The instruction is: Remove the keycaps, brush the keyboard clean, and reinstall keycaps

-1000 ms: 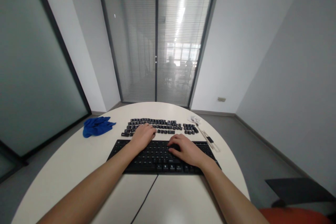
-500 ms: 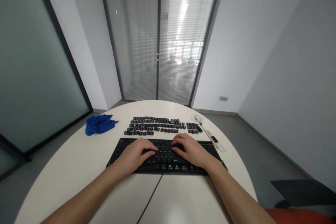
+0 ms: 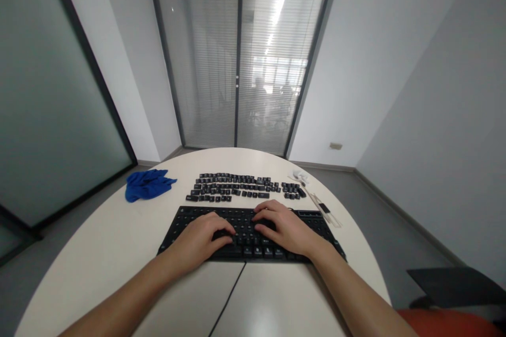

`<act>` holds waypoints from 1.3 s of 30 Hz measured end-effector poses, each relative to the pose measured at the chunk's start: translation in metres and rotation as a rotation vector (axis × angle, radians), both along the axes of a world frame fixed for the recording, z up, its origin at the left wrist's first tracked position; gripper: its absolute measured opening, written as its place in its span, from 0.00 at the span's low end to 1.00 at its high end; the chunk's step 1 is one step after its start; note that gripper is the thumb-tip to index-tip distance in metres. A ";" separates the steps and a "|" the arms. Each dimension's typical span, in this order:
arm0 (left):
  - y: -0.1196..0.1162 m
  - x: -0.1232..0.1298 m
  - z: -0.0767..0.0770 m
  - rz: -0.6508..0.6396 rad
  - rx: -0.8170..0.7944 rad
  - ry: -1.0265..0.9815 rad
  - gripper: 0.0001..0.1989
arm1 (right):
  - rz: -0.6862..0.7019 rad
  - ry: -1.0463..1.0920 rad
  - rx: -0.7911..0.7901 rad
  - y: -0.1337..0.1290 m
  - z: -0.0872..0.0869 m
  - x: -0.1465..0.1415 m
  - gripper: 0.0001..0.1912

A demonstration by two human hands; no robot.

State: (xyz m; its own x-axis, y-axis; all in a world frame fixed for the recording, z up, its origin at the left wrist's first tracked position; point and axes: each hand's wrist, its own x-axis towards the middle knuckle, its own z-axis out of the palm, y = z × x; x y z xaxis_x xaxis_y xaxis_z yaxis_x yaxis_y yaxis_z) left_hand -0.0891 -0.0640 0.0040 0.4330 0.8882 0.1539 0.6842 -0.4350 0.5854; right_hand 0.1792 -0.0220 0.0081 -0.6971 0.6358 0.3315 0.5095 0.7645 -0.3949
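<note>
A black keyboard [image 3: 258, 253] lies across the table in front of me. Over its left half rests my left hand [image 3: 203, 237], palm down, thumb and fingers apart on the keys. My right hand [image 3: 281, 226] is on the keys right of the middle, fingers bent and slightly spread. Neither hand grips anything; the hands hide part of the keyboard. Just beyond its far edge, many loose black keycaps [image 3: 237, 186] are laid out in rows, with a separate cluster of keycaps [image 3: 291, 189] to the right.
A crumpled blue cloth [image 3: 148, 185] lies at the left of the round white table [image 3: 98, 253]. Thin sticks [image 3: 316, 201], a small black item [image 3: 324, 208] and white crumpled material [image 3: 300, 175] are at the right. A chair [image 3: 458, 287] stands beyond the right edge.
My right hand has shifted slightly left over the keys, and my left hand has moved a little left and down. The view has tilted slightly; the keycaps and cloth look undisturbed.
</note>
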 end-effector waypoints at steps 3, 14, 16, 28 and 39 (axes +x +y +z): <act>-0.001 0.000 -0.002 -0.007 -0.008 -0.013 0.07 | 0.014 -0.002 -0.008 -0.002 0.002 -0.002 0.09; -0.009 0.005 0.003 -0.055 0.076 0.064 0.08 | 0.025 -0.024 -0.007 -0.001 0.000 -0.003 0.08; -0.012 0.008 0.007 -0.085 0.117 0.124 0.09 | 0.028 -0.025 -0.006 0.000 0.000 -0.003 0.08; -0.027 0.011 0.018 -0.164 0.242 0.382 0.12 | 0.021 -0.029 -0.014 -0.001 0.000 -0.002 0.07; -0.030 0.006 0.025 -0.199 0.186 0.324 0.10 | 0.018 -0.030 -0.032 -0.003 0.001 -0.004 0.10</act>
